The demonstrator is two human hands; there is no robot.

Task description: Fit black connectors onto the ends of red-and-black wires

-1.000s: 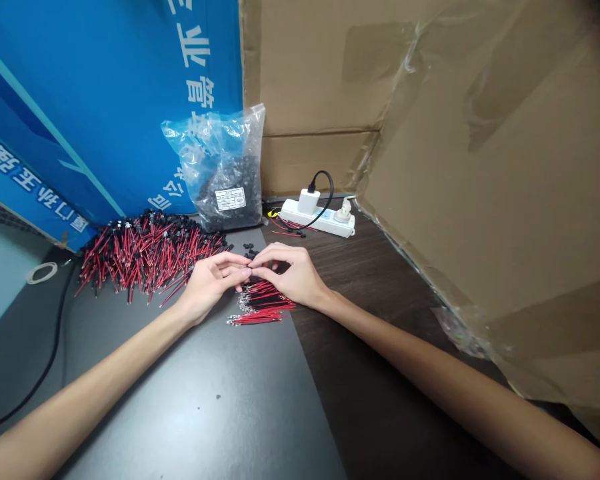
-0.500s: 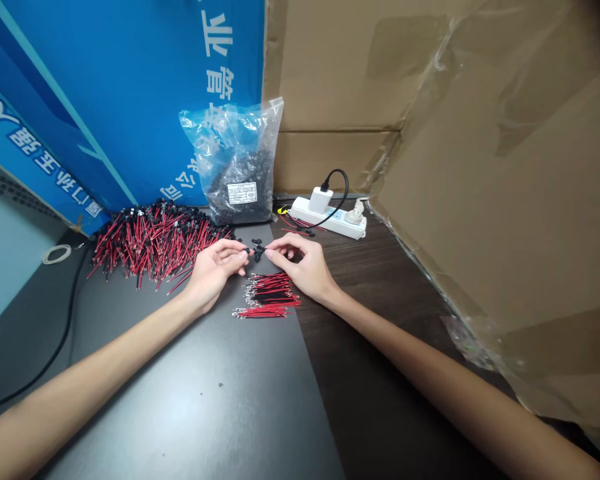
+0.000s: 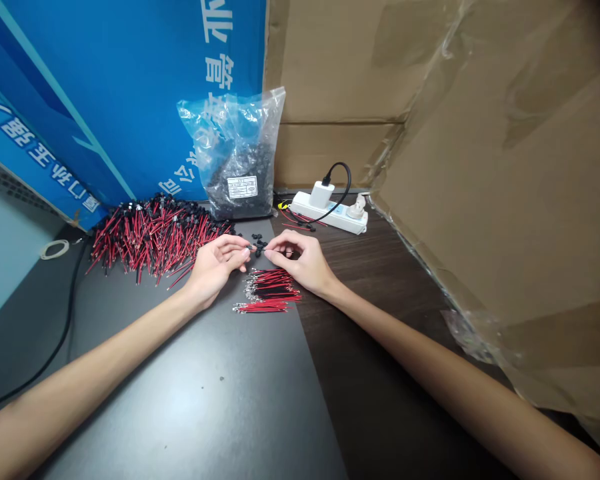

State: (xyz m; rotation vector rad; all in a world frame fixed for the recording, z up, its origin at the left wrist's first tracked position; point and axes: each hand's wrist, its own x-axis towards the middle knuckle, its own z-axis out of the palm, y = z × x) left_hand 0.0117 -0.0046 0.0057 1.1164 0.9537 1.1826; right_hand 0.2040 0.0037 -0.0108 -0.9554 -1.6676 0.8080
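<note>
My left hand (image 3: 219, 265) is closed in a pinch, thumb against forefinger, on a small black connector housing (image 3: 252, 247). Facing it, my right hand (image 3: 303, 260) pinches a thin dark wire whose end points toward the housing; whether the two touch is too small to tell. Several loose black housings (image 3: 259, 239) lie on the table just behind the fingertips. Nearer to me, under the hands, lie rows of red and black wires (image 3: 273, 287) with silvery terminals at their left ends.
A big heap of red and black wires with black connectors (image 3: 155, 237) lies at the left. Behind stands a clear bag of black parts (image 3: 245, 177). A white power strip (image 3: 330, 213) sits at the back right. Cardboard walls (image 3: 505, 200) and a blue panel (image 3: 130, 87) enclose the table.
The view has tilted slightly, so the background sits a little higher. Both hands keep their pinches almost in place; the black housing at the left fingertips shows less than before.
</note>
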